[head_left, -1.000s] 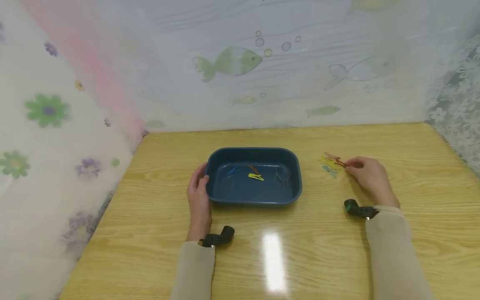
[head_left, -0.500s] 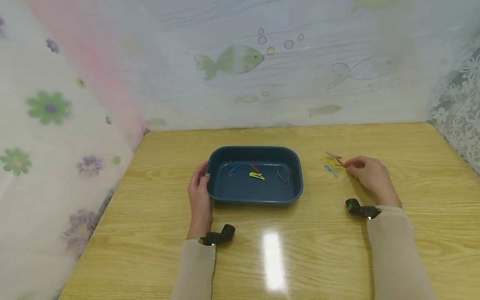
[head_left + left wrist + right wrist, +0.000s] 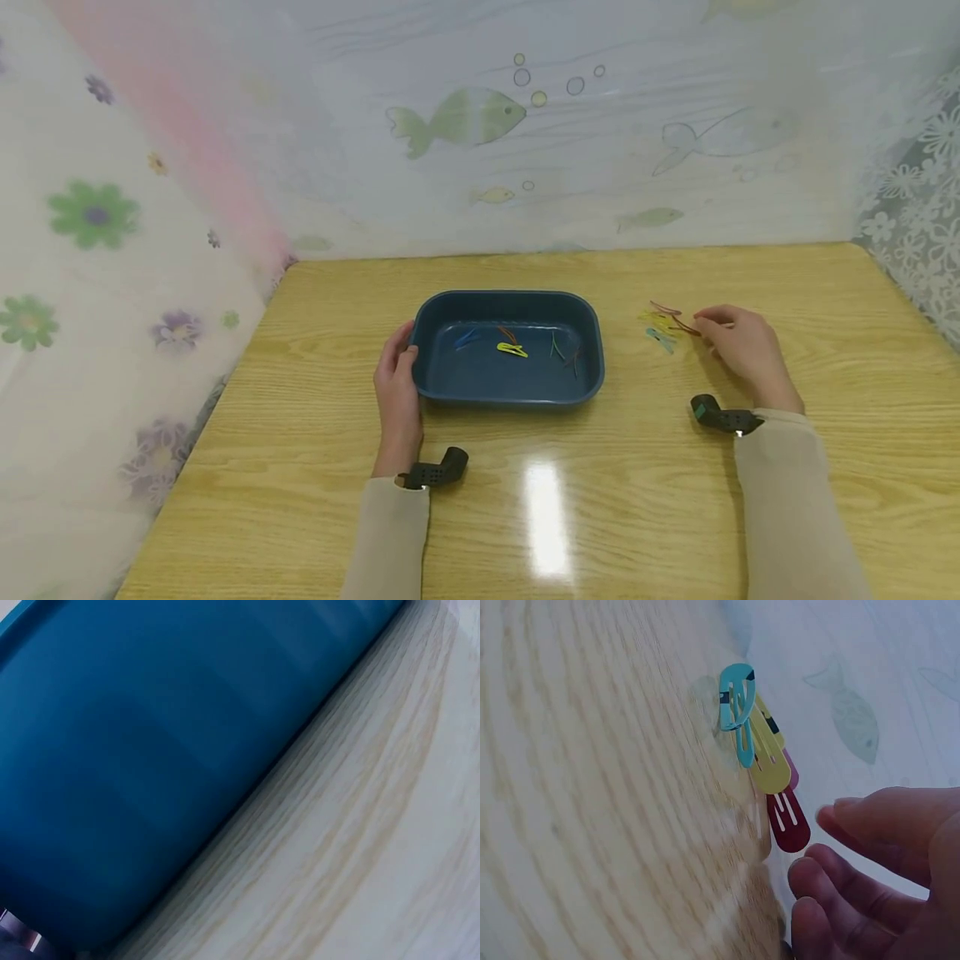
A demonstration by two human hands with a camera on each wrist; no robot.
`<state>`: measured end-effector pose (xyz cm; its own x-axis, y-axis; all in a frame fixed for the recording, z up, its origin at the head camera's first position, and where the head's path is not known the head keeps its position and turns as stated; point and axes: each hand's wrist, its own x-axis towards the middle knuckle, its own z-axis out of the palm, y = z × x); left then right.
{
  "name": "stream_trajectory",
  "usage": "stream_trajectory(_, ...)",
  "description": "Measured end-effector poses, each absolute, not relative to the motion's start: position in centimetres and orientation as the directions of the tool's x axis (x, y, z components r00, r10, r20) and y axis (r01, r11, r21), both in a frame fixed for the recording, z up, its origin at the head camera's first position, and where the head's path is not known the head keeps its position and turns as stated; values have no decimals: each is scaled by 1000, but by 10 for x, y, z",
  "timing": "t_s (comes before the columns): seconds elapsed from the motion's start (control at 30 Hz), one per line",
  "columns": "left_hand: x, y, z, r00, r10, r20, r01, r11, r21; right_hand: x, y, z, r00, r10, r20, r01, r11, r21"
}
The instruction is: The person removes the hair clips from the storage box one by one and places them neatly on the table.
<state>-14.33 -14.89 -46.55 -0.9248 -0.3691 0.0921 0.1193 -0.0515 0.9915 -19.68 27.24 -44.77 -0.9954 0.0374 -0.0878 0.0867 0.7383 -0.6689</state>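
My left hand (image 3: 397, 392) grips the left end of a dark blue basin (image 3: 508, 405), thumb at the rim, fingers along the outside. In the left wrist view the basin's blue wall (image 3: 150, 750) fills much of the picture. My right hand (image 3: 742, 350) is beside a small pile of snap hair clips. Its thumb and fingers are parted around the near end of a dark red hair clip (image 3: 787, 825), with a gap showing. Overlapping in the pile are yellow clips (image 3: 771, 761), a light blue clip (image 3: 735, 697) and a pink clip (image 3: 793, 772).
Inside the basin lie a yellow clip (image 3: 512, 350), a blue clip (image 3: 466, 338), an orange-red clip (image 3: 507, 334), a green clip (image 3: 556, 344) and a brownish clip (image 3: 574, 360). A fish-patterned curtain (image 3: 585, 183) hangs behind the wooden table (image 3: 630, 500).
My right thumb and fingertips have spread a little at the dark red clip's end. The left hand and the basin hold their place; the view has shifted slightly.
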Motion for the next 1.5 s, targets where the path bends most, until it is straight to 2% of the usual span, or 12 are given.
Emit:
stream_trajectory(0.27,-144,-149,-466,-925,-371,82,113,-61,992,-198,269,-448,-995,86,-46,94,709,-699)
stream_trajectory(0.73,-144,-149,-465,-923,-373,98,123,-44,991,-200,253,-438,-995,96,7,55,631,-774)
stream_trajectory(1.27,-145,-149,-467,-921,-377,97,123,-47,991,-200,229,-426,-999,-36,24,-41,629,-777)
stream_trajectory(1.5,-145,-149,-466,-918,-386,89,116,-47,992,-198,214,-417,-995,-90,42,-87,585,-806)
